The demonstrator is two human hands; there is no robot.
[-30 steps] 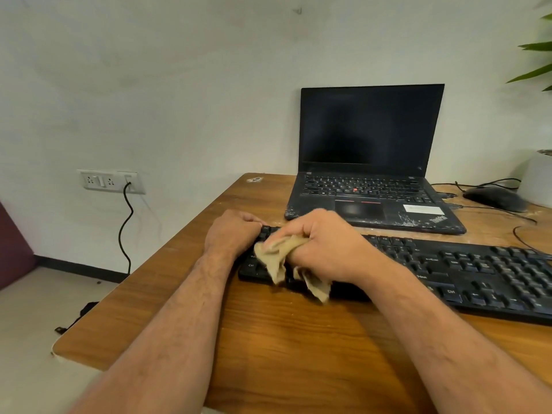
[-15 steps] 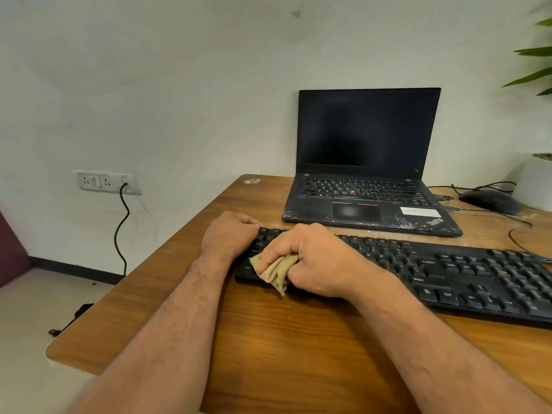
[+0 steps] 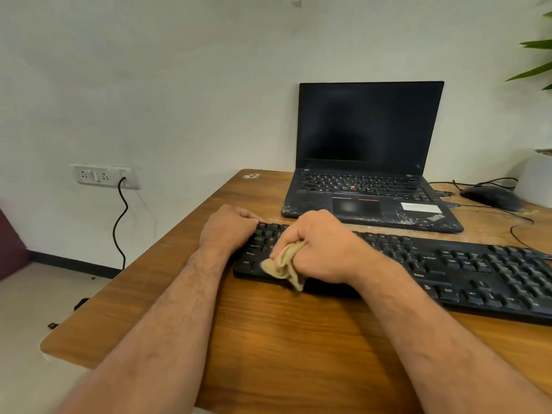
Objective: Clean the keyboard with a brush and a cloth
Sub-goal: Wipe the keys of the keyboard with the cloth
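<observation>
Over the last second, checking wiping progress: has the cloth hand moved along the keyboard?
Yes. The right hand with the cloth slid toward the keyboard's left end, closer to the left hand resting there.

Keyboard's (image 3: 448, 264) right end cropped; mouse (image 3: 491, 197) seemingly blurred.

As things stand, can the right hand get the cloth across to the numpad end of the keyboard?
Probably yes: the right hand grips the cloth at the left end of the keyboard, and the keys rightward lie bare.
</observation>
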